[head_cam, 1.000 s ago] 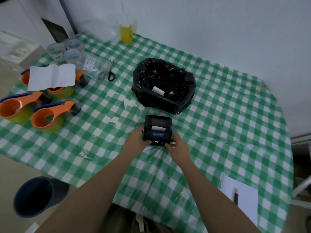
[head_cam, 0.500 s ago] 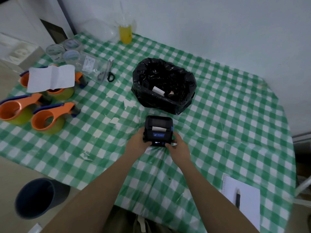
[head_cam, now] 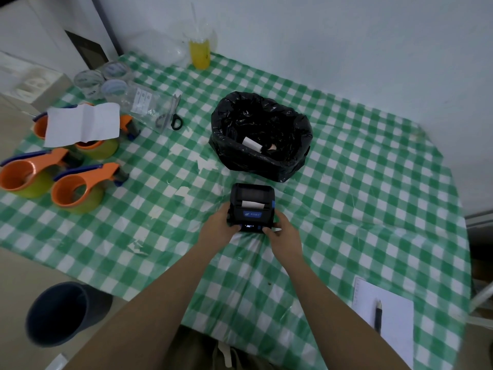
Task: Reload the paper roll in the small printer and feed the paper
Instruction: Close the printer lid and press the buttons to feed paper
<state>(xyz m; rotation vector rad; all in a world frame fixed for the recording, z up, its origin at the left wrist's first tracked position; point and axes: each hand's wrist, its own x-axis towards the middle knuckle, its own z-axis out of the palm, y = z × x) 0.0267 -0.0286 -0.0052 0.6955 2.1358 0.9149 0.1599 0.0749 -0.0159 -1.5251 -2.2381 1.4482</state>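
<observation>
A small black printer [head_cam: 252, 200] with a blue label rests on the green checked tablecloth [head_cam: 346, 198]. Its lid is closed and a short strip of white paper [head_cam: 252, 204] sticks out of the slot on top. Small lights glow on its near edge. My left hand [head_cam: 217, 228] grips the printer's left side. My right hand [head_cam: 282, 232] holds its right near corner, with fingers at the front edge. Just behind the printer stands a bin lined with a black bag [head_cam: 262, 134], and a white paper roll [head_cam: 252, 144] lies inside it.
Three orange tape dispensers [head_cam: 77, 186] and a white sheet [head_cam: 82, 124] sit at the left. Scissors [head_cam: 172, 113], clear tape rolls [head_cam: 102, 80] and a yellow drink [head_cam: 200, 53] are at the back. A notepad with a pen [head_cam: 377, 315] lies front right. A dark bucket [head_cam: 60, 313] stands on the floor.
Both hands stay on the printer with only slight finger shifts at its near edge. The printer and paper strip look unchanged.
</observation>
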